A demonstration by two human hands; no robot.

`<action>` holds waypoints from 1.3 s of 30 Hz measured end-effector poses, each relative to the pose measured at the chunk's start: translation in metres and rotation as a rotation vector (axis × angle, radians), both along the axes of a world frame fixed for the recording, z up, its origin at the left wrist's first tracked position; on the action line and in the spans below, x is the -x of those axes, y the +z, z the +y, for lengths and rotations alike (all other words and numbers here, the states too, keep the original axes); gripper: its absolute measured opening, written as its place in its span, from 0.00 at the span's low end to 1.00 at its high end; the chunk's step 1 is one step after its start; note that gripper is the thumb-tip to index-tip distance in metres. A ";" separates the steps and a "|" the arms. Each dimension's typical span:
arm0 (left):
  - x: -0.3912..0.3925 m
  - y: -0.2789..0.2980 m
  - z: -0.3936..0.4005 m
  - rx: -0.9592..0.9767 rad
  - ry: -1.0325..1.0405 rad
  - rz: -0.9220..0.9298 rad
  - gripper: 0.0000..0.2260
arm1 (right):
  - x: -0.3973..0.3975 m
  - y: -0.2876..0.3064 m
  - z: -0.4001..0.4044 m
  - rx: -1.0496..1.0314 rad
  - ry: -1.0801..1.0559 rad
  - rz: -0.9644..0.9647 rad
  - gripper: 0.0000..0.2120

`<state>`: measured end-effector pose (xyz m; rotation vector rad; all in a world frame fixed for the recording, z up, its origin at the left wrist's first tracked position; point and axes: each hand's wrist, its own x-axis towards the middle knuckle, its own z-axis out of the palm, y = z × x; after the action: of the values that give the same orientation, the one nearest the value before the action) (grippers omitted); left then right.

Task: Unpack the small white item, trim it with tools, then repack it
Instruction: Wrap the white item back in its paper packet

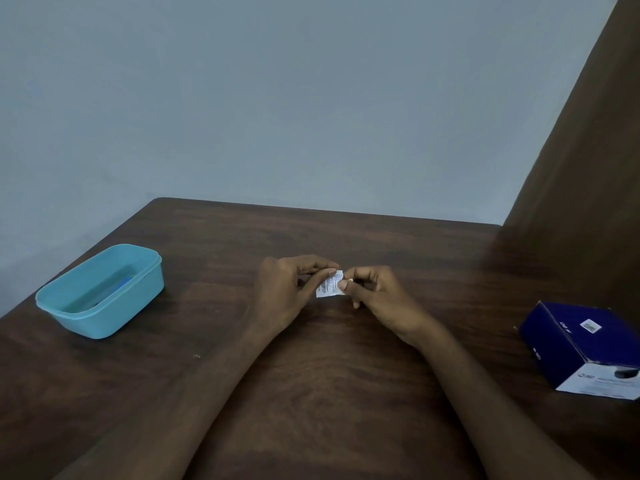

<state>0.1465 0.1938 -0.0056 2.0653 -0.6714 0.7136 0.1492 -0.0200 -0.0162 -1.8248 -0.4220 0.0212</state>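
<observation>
while both hands meet over mid-table, left hand [282,289] pinches the small white packet [330,288] at its left edge, right hand [375,296] pinches its right edge; long axis tilted upright, packet between fingertips, likely opening

hands [332,289] pinch white packet [329,288] — mid-table [346,375] | teal tub [100,292] (left)

1. A dark brown wood-grain table [311,375] stands against a pale blue-grey wall.
2. An open turquoise plastic container [104,299] sits near its left edge.
3. A dark blue cardboard box [575,344] lies at far right.
</observation>
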 end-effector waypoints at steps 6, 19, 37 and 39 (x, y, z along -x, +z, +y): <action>-0.002 0.000 -0.001 0.079 -0.021 0.097 0.05 | -0.003 -0.003 0.004 -0.027 -0.014 -0.016 0.07; -0.006 -0.001 0.000 0.337 -0.073 0.393 0.04 | 0.003 0.004 0.005 -0.239 -0.123 0.017 0.10; -0.007 -0.002 -0.001 0.297 -0.087 0.322 0.04 | 0.013 0.011 0.014 -0.046 -0.477 -0.315 0.06; -0.008 -0.003 -0.001 0.285 -0.068 0.297 0.04 | 0.015 0.011 0.016 0.001 -0.452 -0.347 0.06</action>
<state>0.1545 0.1932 -0.0085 1.8259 -0.4414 0.4237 0.1340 -0.0036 -0.0049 -1.8918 -0.2393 -0.6119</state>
